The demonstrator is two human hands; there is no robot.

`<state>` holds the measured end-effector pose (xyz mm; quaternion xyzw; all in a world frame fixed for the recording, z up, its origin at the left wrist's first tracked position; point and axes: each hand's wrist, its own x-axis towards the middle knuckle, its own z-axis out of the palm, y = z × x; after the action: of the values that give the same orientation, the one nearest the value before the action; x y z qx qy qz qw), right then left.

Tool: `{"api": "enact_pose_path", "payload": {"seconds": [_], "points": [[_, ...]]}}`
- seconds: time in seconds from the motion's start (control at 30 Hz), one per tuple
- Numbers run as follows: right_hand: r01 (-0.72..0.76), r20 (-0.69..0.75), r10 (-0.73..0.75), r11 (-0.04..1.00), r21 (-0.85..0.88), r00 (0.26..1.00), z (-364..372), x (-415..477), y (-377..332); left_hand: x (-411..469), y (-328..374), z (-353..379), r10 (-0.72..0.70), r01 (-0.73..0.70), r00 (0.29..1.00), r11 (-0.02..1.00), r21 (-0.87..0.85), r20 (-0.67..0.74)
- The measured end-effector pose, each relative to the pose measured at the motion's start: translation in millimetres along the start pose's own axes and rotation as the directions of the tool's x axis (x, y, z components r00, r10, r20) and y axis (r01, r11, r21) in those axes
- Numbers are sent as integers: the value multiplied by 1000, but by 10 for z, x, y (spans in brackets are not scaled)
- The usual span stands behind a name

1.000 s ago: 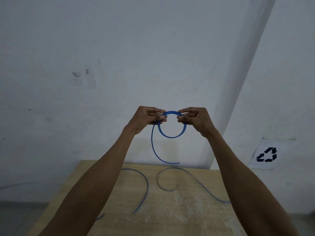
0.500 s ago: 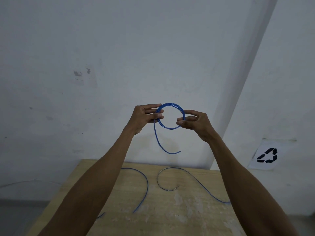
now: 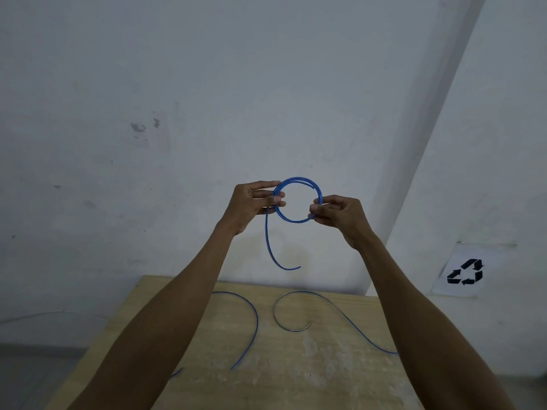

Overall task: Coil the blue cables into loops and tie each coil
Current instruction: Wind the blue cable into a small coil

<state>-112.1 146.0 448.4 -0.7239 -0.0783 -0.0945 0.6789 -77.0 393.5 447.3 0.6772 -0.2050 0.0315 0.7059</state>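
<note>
You're holding the coil [image 3: 297,180] up in front of the far wall, well above the desk [image 3: 296,374]. Your left hand [image 3: 251,205] pinches its left side and your right hand [image 3: 340,214] its right, hands apart with the ring between them. It's thin, light, glossy blue cable and looks springy, since the loose tail [image 3: 267,232] curls rather than hanging limp. Pinch where the turns overlap, or they'll likely spring open. A second cable [image 3: 257,321] and a third cable [image 3: 299,291] lie curved on the pale wood.

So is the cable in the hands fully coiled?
Partly: the cable forms a round loop pinched between the left hand and right hand, but its free end hangs below, unwound and untied.
</note>
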Motion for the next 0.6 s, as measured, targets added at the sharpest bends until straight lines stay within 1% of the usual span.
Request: {"api": "enact_pose_path", "payload": {"seconds": [0.13,0.23,0.33,0.47,0.6], "points": [[87,-41,-92,991,-102,995,31,39,-58,-4,22,17,8,-10,999,999,37,45],[143,-36,-148,984,-110,988,29,80,-110,-8,51,28,16,-22,997,997,75,77],[143,6,-143,983,-119,990,4,94,-160,-7,79,4,28,-36,997,994,105,77],[150,58,-141,969,-198,988,5,98,-209,-1,105,-6,30,-47,993,988,146,117],[184,88,-165,940,-286,982,30,102,-233,1,103,-2,44,-59,994,988,145,105]]}}
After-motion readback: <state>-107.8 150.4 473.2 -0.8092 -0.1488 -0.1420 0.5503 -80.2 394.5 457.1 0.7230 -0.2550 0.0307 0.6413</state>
